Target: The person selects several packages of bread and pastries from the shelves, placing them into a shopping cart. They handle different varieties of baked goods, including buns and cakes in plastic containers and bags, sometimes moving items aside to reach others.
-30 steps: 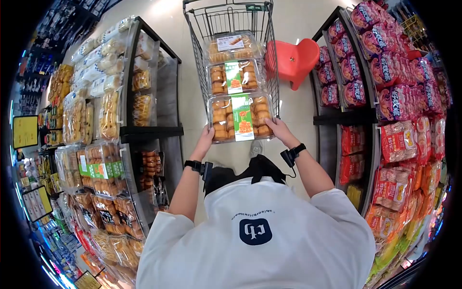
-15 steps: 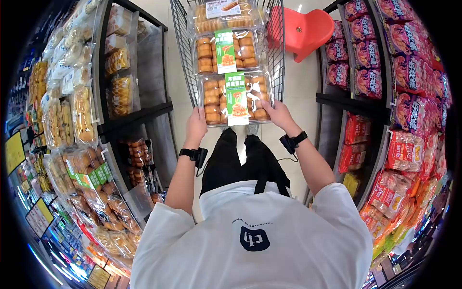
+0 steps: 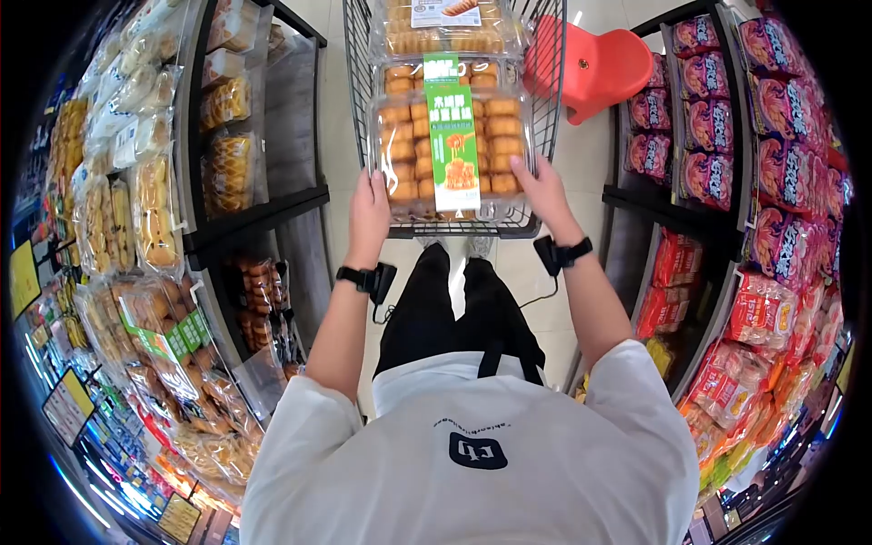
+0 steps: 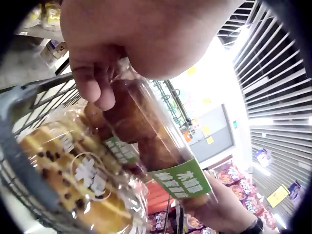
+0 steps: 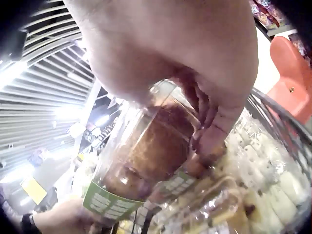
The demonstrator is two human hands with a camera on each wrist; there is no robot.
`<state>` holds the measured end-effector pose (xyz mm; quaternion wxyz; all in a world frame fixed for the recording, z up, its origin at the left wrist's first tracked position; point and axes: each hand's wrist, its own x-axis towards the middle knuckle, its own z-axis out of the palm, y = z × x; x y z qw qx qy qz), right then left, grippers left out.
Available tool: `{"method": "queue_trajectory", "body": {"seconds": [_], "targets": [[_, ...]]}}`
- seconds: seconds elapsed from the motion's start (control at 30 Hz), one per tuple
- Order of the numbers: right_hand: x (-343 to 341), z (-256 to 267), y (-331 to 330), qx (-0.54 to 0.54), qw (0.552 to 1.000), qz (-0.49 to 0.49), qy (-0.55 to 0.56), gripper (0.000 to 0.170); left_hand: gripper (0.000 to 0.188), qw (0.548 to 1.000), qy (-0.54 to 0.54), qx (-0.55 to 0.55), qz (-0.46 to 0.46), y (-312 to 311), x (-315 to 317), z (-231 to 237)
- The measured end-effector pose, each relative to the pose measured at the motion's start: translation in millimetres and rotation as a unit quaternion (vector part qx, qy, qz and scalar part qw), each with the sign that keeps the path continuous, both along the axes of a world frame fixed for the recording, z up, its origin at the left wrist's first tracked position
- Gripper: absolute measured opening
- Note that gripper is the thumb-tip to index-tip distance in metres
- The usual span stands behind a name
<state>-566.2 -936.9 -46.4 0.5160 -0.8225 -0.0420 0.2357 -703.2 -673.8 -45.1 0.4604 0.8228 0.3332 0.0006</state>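
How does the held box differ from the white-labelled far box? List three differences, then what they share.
Label: the held box has a long green label; the far box, a white label.
Contents: the held box shows brown buns; the far box, paler golden food.
Hold: left hand and right hand grip the held box; neither touches the far box.
Shared: clear plastic.

A dark wire shopping cart (image 3: 545, 100) holds a clear plastic box of golden rolls (image 3: 445, 38) and a clear bag of brown-speckled yellow bread (image 4: 73, 183).
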Motion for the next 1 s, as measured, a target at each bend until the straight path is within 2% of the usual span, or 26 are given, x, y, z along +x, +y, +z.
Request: {"method": "queue_trajectory", "body": {"seconds": [0.03,0.07,0.1,0.17,0.2,0.23,0.27,0.33,0.4,0.43,0.5,0.53,0.57,0.6,0.67,0.73,0.77,0.8,0.83,0.87,0.93,1.0], "targets": [[16,-11,7,0.001,1.000,0.001,-0.002,0.048,0.043,0.998,-0.026,0.053,0.001,7,16,-6],[35,-28,12,-0.047,0.997,0.020,-0.064,0.049,0.044,0.993,-0.052,0.106,0.002,13,31,-11],[51,-44,18,-0.095,0.987,0.038,-0.128,0.051,0.044,0.993,-0.054,0.107,0.003,19,45,-19],[77,-68,32,-0.098,0.989,0.044,-0.098,0.053,0.046,0.997,-0.047,0.054,-0.019,30,69,-31],[87,-78,37,-0.103,0.991,0.049,-0.063,0.056,0.046,0.997,-0.051,0.054,-0.017,32,76,-34],[91,-83,44,-0.142,0.985,0.029,-0.093,0.058,0.047,0.995,-0.038,0.094,-0.021,32,82,-34],[96,-86,49,-0.143,0.985,0.029,-0.095,0.058,0.050,0.991,-0.023,0.132,-0.026,33,87,-35],[100,-94,55,-0.024,0.994,0.003,-0.104,0.060,0.049,0.990,-0.004,0.143,-0.022,34,91,-33],[96,-102,54,-0.032,0.993,-0.015,-0.111,0.060,0.049,0.988,0.005,0.152,-0.027,33,88,-30],[96,-104,54,-0.035,0.991,-0.033,-0.123,0.061,0.049,0.988,0.006,0.151,-0.026,33,85,-25],[80,-71,47,-0.053,0.988,-0.052,-0.137,0.060,0.046,0.974,-0.092,0.205,-0.043,32,71,-14],[69,-56,44,-0.070,0.983,-0.073,-0.151,0.059,0.046,0.973,-0.091,0.206,-0.042,33,61,-7],[57,-55,37,-0.044,0.988,-0.092,-0.118,0.054,0.043,0.973,-0.060,0.221,-0.023,32,48,0],[42,-53,26,-0.090,0.979,-0.053,-0.174,0.049,0.041,0.971,-0.029,0.235,-0.004,32,36,5],[4,-42,8,-0.167,0.950,0.025,-0.263,0.040,0.037,0.966,-0.038,0.254,0.014,34,6,-7],[-34,-33,-8,-0.221,0.918,0.096,-0.314,0.031,0.031,0.990,0.077,0.111,-0.028,36,-30,-26],[-50,-28,-13,-0.242,0.902,0.128,-0.334,0.027,0.031,0.990,0.079,0.111,-0.023,36,-50,-49],[-63,-31,-19,-0.240,0.902,0.131,-0.335,0.027,0.032,0.993,0.094,0.058,-0.053,37,-70,-78],[-74,-40,-27,-0.229,0.893,0.193,-0.335,0.026,0.034,0.991,0.107,0.004,-0.083,37,-81,-91],[-83,-45,-35,-0.218,0.881,0.255,-0.333,0.025,0.034,0.991,0.106,0.006,-0.080,31,-78,-79],[-91,-53,-47,-0.218,0.887,0.246,-0.323,0.025,0.036,0.987,0.123,0.079,-0.065,10,-69,-56],[-90,-46,-44,-0.218,0.898,0.244,-0.293,0.030,0.034,0.994,0.095,0.044,-0.039,0,-72,-64]]}}
